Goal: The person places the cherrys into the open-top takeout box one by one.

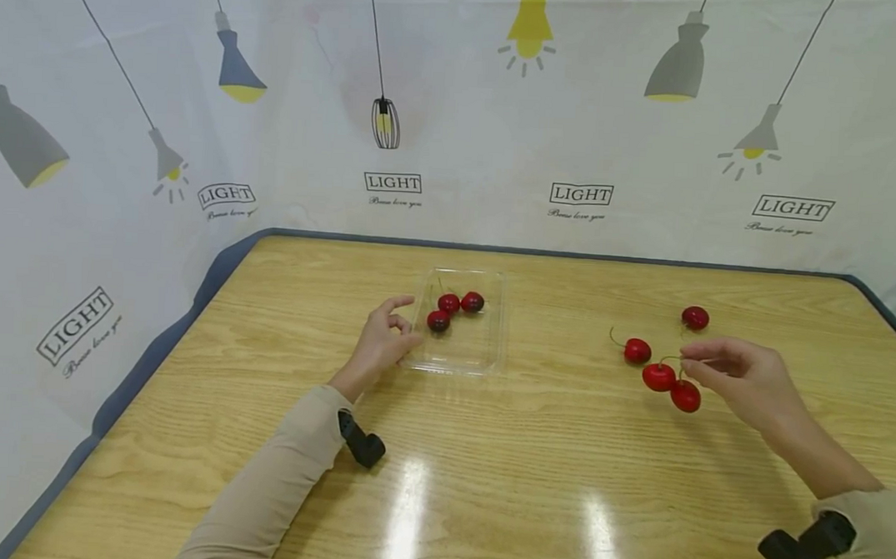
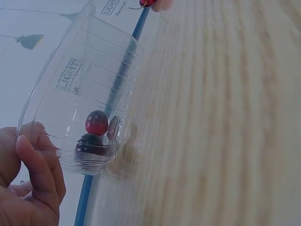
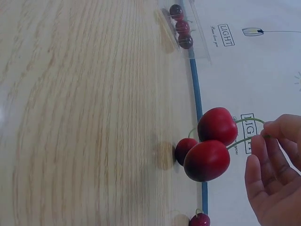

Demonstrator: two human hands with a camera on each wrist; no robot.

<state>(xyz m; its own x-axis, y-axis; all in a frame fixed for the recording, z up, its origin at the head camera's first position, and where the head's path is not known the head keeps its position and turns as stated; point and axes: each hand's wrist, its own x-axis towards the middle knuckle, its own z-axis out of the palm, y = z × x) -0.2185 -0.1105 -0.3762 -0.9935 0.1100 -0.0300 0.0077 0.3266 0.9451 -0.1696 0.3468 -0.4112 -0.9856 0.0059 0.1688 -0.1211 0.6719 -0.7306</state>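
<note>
While the two round, glossy red cherries hang by their thin green stems, the right hand pinches these stems between thumb and fingertips, with almost no gap, at the place where they meet. The pair is at the right side of the table, seemingly above its surface. To do this step well, I would keep the pinch firm but gentle at this meeting point, because thin stems could slip or tear, and move slowly so that the fruits do not swing. Just beside the pair is one red cherry with a curved stem, so it is better to pass above it; another dark red cherry lies behind the hand. Well apart, to the left, stands the clear plastic rectangular box with three dark red cherries inside. The left hand lightly grips its near-left edge between thumb and fingers; this light box should be kept steady, without bending. Everything is on the yellowish wood-grain table.
</note>
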